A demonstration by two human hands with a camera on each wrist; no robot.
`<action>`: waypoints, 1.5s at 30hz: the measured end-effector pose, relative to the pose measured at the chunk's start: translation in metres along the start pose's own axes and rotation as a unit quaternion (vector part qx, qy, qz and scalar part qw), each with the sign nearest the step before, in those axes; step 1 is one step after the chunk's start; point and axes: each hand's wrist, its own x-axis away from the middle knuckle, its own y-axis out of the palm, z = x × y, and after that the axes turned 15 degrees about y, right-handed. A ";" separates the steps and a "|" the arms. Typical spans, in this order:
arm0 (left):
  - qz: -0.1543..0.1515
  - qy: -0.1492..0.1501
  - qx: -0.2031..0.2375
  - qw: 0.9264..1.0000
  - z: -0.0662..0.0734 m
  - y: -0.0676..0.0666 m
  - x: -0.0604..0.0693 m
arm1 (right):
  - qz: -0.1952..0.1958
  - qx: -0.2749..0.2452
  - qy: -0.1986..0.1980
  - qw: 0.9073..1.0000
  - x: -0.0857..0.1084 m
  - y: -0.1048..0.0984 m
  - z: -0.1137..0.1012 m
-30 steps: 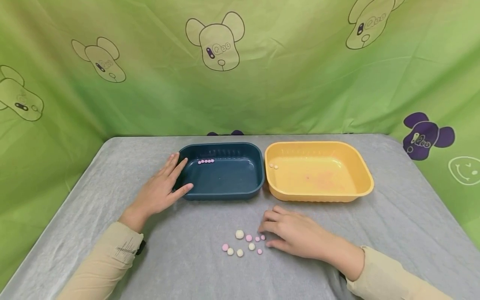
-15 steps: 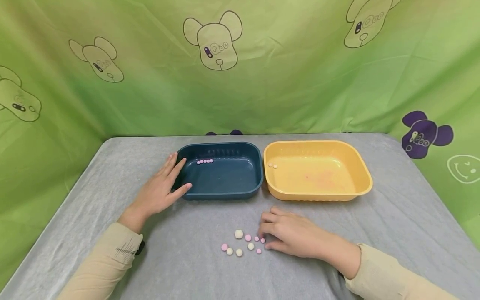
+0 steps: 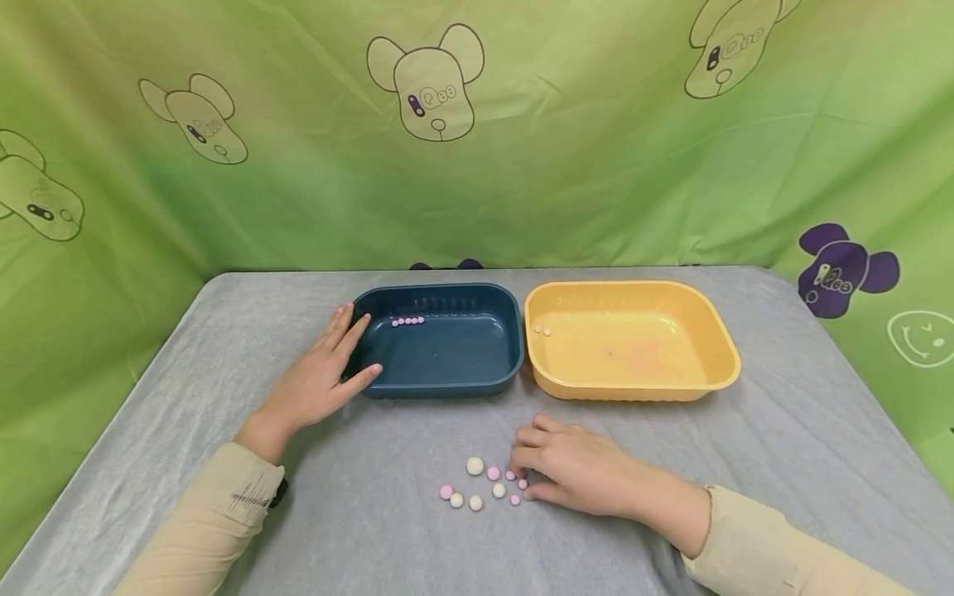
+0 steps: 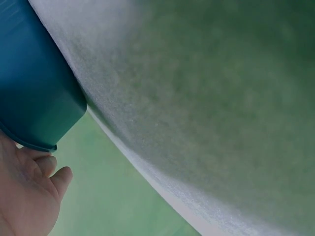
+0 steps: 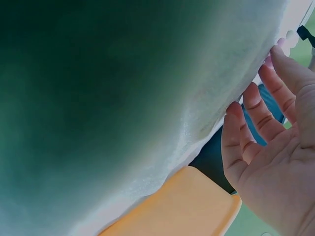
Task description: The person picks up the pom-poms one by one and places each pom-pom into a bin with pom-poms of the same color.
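Note:
My left hand (image 3: 316, 377) rests with spread fingers on the left end of the dark blue tray (image 3: 440, 389); the left wrist view shows this hand (image 4: 29, 191) at the rim of the tray (image 4: 39, 83). On the cloth, my right hand (image 3: 577, 468) has thumb and index fingertips around a small pink ball (image 3: 522, 484). The right wrist view shows the hand (image 5: 275, 147) with a pink ball (image 5: 268, 61) between those tips, its other fingers bent. Beside it lie more pink balls (image 3: 493, 473) and several white balls (image 3: 475, 466).
A yellow tray (image 3: 641, 386) stands right of the blue one, with two small whitish balls (image 3: 547, 332) at its left side. Several small pink balls (image 3: 407, 320) line up inside the blue tray. A green patterned curtain (image 3: 522, 190) hangs behind the grey-covered table (image 3: 373, 530).
The right index fingertip has come down closer to the thumb, and the small pink ball between them has shifted slightly toward the table's front edge. My left hand has stayed in place.

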 end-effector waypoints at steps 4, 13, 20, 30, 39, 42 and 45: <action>0.001 0.001 0.002 1.000 0.000 0.000 0.000 | 0.004 0.001 -0.003 1.000 0.000 0.000 -0.001; 0.000 -0.002 0.011 1.000 0.001 -0.002 0.000 | 0.014 -0.020 -0.012 1.000 -0.001 -0.001 -0.001; -0.003 -0.004 0.010 1.000 0.001 -0.003 0.000 | 0.011 -0.045 -0.005 0.999 -0.001 -0.001 0.000; -0.005 -0.007 0.013 1.000 0.001 -0.002 0.000 | 0.013 -0.081 -0.002 0.997 0.000 -0.002 0.005; -0.005 -0.003 0.008 1.000 0.001 -0.001 0.000 | 0.018 -0.087 -0.003 0.996 0.002 -0.006 0.008; -0.005 -0.004 0.006 1.000 0.002 -0.001 0.000 | 0.022 -0.092 -0.001 0.996 0.004 -0.008 0.008; -0.005 -0.005 0.005 1.000 0.002 -0.002 0.000 | 0.025 -0.092 0.005 0.995 0.004 -0.009 0.009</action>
